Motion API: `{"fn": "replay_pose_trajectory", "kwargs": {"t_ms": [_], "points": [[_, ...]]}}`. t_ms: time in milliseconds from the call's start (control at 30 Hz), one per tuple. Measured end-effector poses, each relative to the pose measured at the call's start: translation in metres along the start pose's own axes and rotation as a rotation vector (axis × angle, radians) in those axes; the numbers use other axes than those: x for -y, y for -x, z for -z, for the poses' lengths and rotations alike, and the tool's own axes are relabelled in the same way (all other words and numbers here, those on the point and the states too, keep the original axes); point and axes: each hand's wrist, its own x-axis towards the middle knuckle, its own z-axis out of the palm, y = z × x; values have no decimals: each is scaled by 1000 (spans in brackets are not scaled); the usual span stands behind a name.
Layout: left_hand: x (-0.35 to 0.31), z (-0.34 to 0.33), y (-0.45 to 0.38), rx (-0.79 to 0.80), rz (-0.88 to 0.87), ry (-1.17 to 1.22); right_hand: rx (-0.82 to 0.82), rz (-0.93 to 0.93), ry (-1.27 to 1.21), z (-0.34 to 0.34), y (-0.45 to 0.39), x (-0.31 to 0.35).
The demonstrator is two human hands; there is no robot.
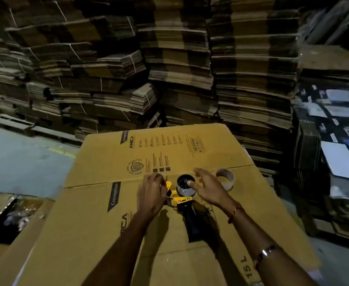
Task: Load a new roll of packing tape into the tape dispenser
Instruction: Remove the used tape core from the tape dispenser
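A yellow and black tape dispenser (183, 200) lies on a flattened cardboard box (111, 162), its dark handle pointing toward me. A roll sits on its black spool (185, 183). My left hand (151, 193) has curled fingers and grips the yellow front end of the dispenser. My right hand (207, 187) hovers with spread fingers over the spool, thumb tip touching the spool's rim. A brown tape roll (225, 178) lies on the cardboard just right of my right hand, partly hidden by it.
Tall stacks of flattened cartons (179, 58) rise behind the cardboard. Printed dark boxes (334, 131) are piled at the right. A grey floor (20, 162) shows at the left, and an opened box with shiny contents (18, 215) sits at the lower left.
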Motion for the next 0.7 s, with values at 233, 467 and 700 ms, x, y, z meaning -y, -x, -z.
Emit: {"fn": "replay_pose_trajectory", "kwargs": {"t_ms": [233,467,700], "points": [[-20,-49,52,322,387,341,108,-239,-259,-49,23,-57],[-58,-73,70,393,782,804,283,-299,-399,-81,29,-80],[-63,-74,75,365,879,863,254,-392,-629,-107,42,-69]]}}
